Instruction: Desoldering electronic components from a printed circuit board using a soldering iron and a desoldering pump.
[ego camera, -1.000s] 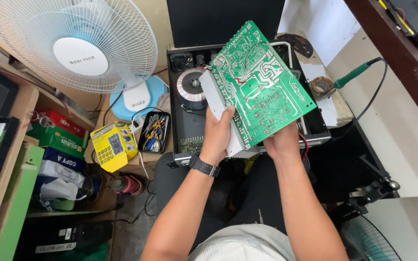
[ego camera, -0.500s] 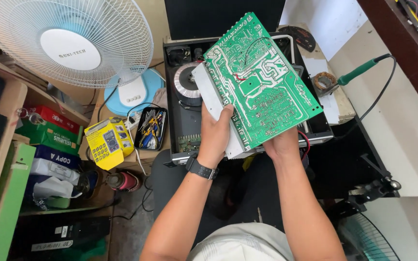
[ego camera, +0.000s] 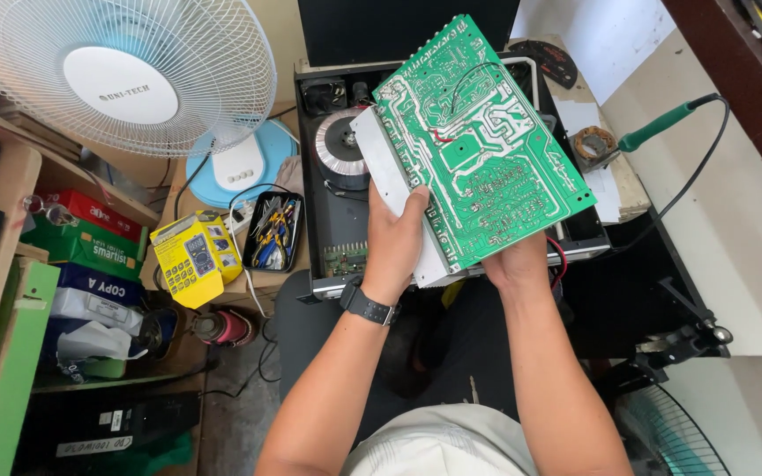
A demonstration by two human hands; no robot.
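**Circuit board held in both hands above an open amplifier case**

Circuit board [ego camera: 478,141], large and green, is held up in the air with its solder side toward the camera, tilted so one corner points up. It is above the open black metal case [ego camera: 332,229] that stands on the tabletop. A silver metal plate [ego camera: 390,181] is fixed along the left edge of the board.

The left hand [ego camera: 396,240] holds the lower left edge, with the grip closed around the silver plate and the board; the thumb lies on the near side. A black wristwatch [ego camera: 366,304] is on this wrist. The right hand [ego camera: 516,264] holds the bottom edge of the board, its grip closed on it, but the fingers are hidden behind the board.

Inside the case, a round transformer [ego camera: 341,145] is visible just left of the board. A green soldering iron [ego camera: 663,128] lies to the right on the tabletop. On the left stand a white fan [ego camera: 125,79], a yellow multimeter [ego camera: 194,257] and a black tray of small tools [ego camera: 273,231].
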